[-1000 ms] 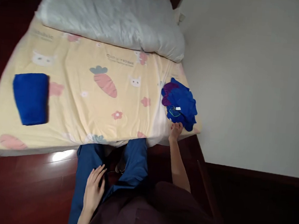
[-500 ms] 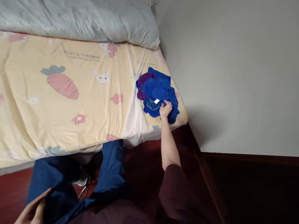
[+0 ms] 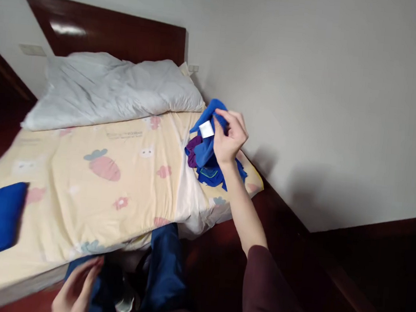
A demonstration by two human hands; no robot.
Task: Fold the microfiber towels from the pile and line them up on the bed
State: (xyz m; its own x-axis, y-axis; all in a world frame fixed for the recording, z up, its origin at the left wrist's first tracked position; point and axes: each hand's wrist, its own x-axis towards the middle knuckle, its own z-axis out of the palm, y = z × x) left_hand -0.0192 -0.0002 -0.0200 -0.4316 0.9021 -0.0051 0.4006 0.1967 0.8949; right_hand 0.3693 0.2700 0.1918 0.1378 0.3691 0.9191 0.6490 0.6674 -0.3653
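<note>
My right hand (image 3: 230, 133) pinches a blue cloth (image 3: 206, 148) with a white tag, lifted above the bed's right corner. Under it lie more blue cloth (image 3: 209, 177) with a green line and a purple cloth (image 3: 193, 150), partly covered. My left hand (image 3: 77, 288) is near my left leg at the bed's front edge, its fingers apart and nothing in it. A folded blue cloth (image 3: 0, 219) rests on the bed's left side.
The bed (image 3: 147, 179) has a yellow printed sheet. A pale grey pillow (image 3: 119, 86) lies before the dark wooden headboard (image 3: 124, 35). A plain wall (image 3: 327, 103) borders the bed on the right.
My right hand has raised the tagged blue cloth off the pile. The view has tilted up, bringing in the headboard and the folded blue cloth. My left hand stays low, with its fingers apart.
</note>
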